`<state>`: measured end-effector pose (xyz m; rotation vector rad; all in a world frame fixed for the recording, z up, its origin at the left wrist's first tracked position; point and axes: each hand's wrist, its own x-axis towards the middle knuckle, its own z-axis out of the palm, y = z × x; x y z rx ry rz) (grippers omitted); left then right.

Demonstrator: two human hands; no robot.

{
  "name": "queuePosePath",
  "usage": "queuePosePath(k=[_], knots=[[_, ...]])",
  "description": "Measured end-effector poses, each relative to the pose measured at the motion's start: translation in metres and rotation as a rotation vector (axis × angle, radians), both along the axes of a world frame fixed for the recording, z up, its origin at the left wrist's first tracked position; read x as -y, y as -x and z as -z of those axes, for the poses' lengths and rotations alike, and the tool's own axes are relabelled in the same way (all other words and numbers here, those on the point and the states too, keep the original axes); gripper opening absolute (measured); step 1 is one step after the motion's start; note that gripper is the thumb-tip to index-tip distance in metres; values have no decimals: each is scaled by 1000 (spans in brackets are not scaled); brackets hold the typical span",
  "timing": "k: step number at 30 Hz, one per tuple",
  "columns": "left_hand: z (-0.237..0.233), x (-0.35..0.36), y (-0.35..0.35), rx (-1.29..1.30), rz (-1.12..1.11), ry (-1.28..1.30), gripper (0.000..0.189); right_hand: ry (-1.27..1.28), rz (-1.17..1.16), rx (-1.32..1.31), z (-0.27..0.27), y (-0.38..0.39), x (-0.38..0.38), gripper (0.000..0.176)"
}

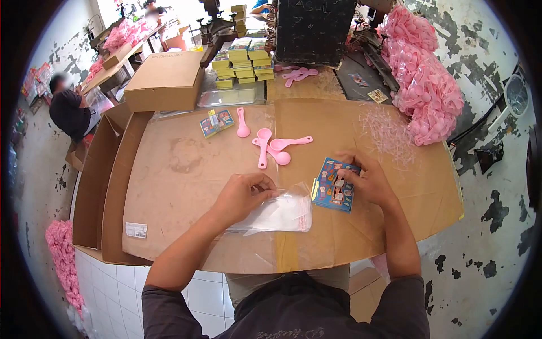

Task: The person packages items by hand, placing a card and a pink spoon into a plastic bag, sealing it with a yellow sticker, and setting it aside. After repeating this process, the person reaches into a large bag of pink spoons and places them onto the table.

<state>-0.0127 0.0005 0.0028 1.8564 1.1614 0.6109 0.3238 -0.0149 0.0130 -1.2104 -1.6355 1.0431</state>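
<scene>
My left hand (247, 195) pinches the top edge of a stack of clear plastic bags (285, 214) lying on the cardboard-covered table. My right hand (370, 179) grips a stack of blue printed cards (333, 192) by its top and right side, just right of the bags. A yellow edge sticks out at the left of that stack. Beyond my hands lie several pink plastic scoops (263, 150), some crossing each other. A small banded bundle of cards (217, 123) rests farther left.
An open cardboard box (107, 186) stands along the left edge, a closed carton (164, 79) behind it. Card stacks (243, 59) rise at the back. Bagged pink scoops (423, 79) heap at the right, near loose clear strips (387, 133). A person (70, 110) sits far left.
</scene>
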Motion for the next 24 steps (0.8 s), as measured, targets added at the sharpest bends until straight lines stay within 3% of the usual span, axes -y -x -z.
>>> queuePosePath(k=[1,4,7,10,13,16,24], knots=[[0,0,0,-14,9,-15,17,37,-11,-100,-3,5,3,22],[3,-2,-1,107,66,-496,13,-22,-70,-77,7,25,8,23],[1,-5,11,244,112,-208,14,-308,-254,426,-8,38,7,23],[-10,2,11,602,85,237,28,-333,-235,346,-21,49,8,25],[-16,5,8,634,66,248,39,-154,-176,17,-28,61,12,29],[-17,6,9,636,55,228,43,-46,-209,-51,-48,68,16,30],[-20,13,5,597,27,158,47,-244,-327,177,-55,74,8,32]])
